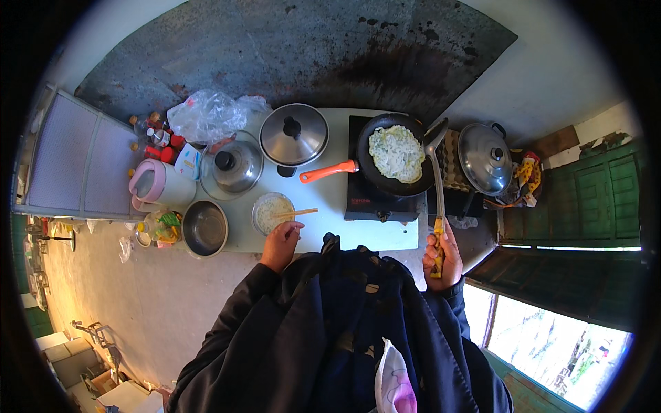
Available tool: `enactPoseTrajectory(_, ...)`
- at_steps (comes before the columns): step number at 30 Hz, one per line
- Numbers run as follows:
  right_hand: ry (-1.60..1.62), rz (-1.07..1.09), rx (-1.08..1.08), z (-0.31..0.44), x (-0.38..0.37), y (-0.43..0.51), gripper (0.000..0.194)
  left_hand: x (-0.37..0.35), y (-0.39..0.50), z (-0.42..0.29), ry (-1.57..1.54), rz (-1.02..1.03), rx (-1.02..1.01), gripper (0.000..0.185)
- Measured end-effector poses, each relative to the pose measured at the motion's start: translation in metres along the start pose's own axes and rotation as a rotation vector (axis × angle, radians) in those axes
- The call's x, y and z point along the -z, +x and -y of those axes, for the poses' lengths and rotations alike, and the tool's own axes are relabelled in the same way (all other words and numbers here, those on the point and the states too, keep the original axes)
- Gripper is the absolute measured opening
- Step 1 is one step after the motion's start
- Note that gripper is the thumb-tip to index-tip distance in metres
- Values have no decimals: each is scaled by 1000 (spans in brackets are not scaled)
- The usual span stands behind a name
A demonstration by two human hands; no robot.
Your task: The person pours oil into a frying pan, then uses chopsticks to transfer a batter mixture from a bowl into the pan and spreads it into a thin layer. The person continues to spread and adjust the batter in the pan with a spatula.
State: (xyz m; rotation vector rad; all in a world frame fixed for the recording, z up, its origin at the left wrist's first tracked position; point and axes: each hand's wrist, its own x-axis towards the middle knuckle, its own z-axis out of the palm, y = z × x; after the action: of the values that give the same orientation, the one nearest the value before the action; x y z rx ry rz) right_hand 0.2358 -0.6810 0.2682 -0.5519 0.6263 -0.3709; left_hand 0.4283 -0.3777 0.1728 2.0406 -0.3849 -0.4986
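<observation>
My right hand (445, 255) grips the yellow, dark-patterned handle of a long metal spatula (436, 173). The spatula's head is at the right rim of a black frying pan (373, 180), apart from the food. A pale, green-flecked pancake (396, 154) lies flat in the pan, whose orange handle points left. The pan sits on a black gas stove (374, 207). By the table's front edge, my left hand (281, 247) has its fingers curled in, with nothing visible in them. Just beyond it stands a bowl of speckled batter (266, 206), with wooden chopsticks (299, 212) across its right rim.
Left of the stove are a lidded pot (294, 142), a glass-and-metal lid (240, 170), a metal basin (205, 229) and a pink-white container (162, 180). Bottles and a plastic bag (209, 116) stand behind. To the right, a lidded wok (485, 160) stands by egg trays (453, 165).
</observation>
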Motion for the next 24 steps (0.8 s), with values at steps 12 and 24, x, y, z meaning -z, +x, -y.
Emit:
enactPoseTrajectory(12, -15, -9, -4, -1, 0, -4, 48, -1, -2, 2, -40, 8, -2, 17)
enactPoseTrajectory(24, -31, 3, -4, -3, 1, -6, 48, -1, -3, 4, -2, 20, -14, 18)
